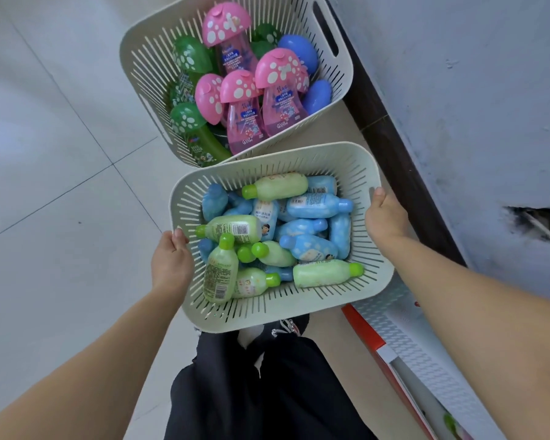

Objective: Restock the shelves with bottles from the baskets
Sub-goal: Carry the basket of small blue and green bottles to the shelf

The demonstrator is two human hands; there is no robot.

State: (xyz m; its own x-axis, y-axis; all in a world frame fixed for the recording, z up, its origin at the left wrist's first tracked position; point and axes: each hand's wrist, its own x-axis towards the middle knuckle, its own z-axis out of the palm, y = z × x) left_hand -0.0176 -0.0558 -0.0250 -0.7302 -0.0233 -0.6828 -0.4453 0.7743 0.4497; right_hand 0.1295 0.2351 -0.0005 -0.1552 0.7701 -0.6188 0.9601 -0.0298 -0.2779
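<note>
Left hand (171,260) grips near basket (261,315) rim at 9 o'clock, right hand (385,217) at 3, both curled over the edge. Small bottles (318,205) inside. Far basket (145,69) at 12 o'clock.

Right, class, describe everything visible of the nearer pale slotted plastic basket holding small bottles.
The pale slotted plastic basket is rounded-rectangular, with a smooth rim and slit walls. The left hand and right hand grip its opposite sides. Inside lie jumbled light-blue bottles and light-green bottles. Its far edge overlaps the rim of a second basket.
</note>
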